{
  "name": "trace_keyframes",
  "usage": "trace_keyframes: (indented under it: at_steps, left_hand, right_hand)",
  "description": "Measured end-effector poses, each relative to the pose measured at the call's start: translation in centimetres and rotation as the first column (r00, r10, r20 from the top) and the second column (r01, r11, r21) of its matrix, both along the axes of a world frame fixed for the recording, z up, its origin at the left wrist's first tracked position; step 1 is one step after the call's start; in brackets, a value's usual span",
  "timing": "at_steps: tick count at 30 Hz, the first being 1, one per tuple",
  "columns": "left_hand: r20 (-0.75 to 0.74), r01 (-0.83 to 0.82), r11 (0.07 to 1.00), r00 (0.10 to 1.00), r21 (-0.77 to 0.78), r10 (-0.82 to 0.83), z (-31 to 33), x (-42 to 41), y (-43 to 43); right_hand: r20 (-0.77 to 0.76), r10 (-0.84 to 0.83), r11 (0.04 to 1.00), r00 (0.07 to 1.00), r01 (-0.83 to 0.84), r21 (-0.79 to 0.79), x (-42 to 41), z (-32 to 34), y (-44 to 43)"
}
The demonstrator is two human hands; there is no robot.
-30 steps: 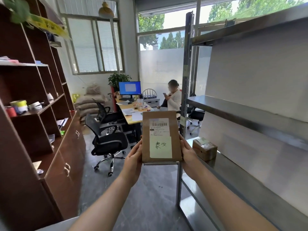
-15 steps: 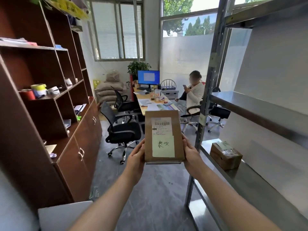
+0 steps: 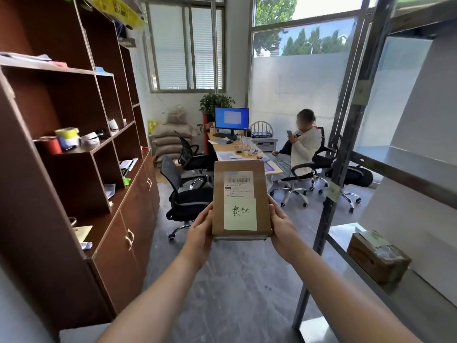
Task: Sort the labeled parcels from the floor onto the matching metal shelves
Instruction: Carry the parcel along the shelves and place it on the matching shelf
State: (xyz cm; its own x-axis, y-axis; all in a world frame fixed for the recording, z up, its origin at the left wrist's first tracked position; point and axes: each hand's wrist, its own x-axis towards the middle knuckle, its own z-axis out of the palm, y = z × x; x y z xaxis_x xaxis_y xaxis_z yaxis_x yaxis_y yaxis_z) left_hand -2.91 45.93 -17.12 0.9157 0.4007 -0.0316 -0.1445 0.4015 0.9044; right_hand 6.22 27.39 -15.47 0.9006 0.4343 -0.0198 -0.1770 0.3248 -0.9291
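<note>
I hold a flat brown cardboard parcel (image 3: 218, 199) upright in front of me, at chest height. It carries a white barcode label and a pale green note with handwritten characters. My left hand (image 3: 199, 233) grips its left edge and my right hand (image 3: 282, 230) grips its right edge. The metal shelves (image 3: 405, 290) stand at my right, with grey steel posts. A second brown parcel (image 3: 378, 256) wrapped in clear tape lies on the lower metal shelf, to the right of my hands.
A tall dark wooden cabinet (image 3: 74, 169) with tape rolls lines the left wall. Black office chairs (image 3: 188, 194), a desk with a monitor (image 3: 231, 118) and a seated person (image 3: 303, 149) fill the far room. Grey floor (image 3: 235, 288) lies between cabinet and shelves.
The view has swung left, so the metal shelves and the taped parcel have slid toward the right edge. Both hands still hold the parcel the same way.
</note>
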Motion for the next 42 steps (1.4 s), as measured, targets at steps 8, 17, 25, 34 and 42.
trace_keyframes:
  at_steps: [8,17,25,34,42]
  left_hand:
    - [0.040,0.072,0.997,0.997,-0.010,-0.071,1.7,5.0,6.5]
    - [0.024,0.150,0.989,0.988,-0.003,-0.150,0.4,8.2,11.7]
    - [0.006,0.177,0.984,0.984,0.002,-0.177,-0.8,11.5,14.0]
    - [-0.036,0.168,0.985,0.985,-0.027,-0.169,-1.9,18.5,15.7]
    - [-0.030,0.187,0.982,0.982,-0.023,-0.188,0.2,27.8,15.9]
  right_hand:
    - [0.030,-0.099,0.995,0.995,0.100,-0.015,3.9,1.1,6.1]
    - [0.034,-0.148,0.988,0.988,0.149,-0.026,5.8,0.3,10.7]
    - [0.000,-0.171,0.985,0.985,0.171,-0.038,8.7,-1.0,12.8]
    - [-0.041,-0.160,0.987,0.986,0.159,-0.022,15.6,-2.3,14.5]
    - [-0.036,-0.190,0.982,0.981,0.190,0.001,24.3,-0.7,14.7]
